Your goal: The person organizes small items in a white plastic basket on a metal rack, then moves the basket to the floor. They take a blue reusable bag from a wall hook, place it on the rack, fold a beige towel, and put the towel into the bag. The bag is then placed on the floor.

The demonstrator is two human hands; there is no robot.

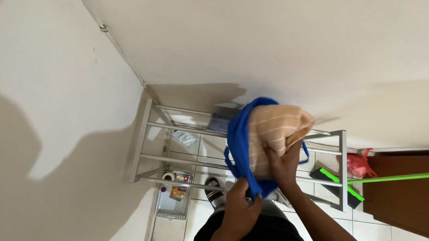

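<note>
An orange striped cloth [278,131] is half wrapped in a blue garment [241,149], both held above a metal drying rack [341,172]. The cloth is gripped from below by the right hand [283,163]; the blue hem is pinched at seven o'clock by the left hand [240,206]. Neither piece is hung yet. A green-handled broom [404,177] lies at three o'clock, a small basket [172,204] at nine.

Two plain cream walls [279,35] meet at a corner [119,51], with soft shadows cast across them. A grey metal rack [143,140] stands against the corner. The floor [174,231] is white tile. A brown wooden door [416,197] occupies the lower right.
</note>
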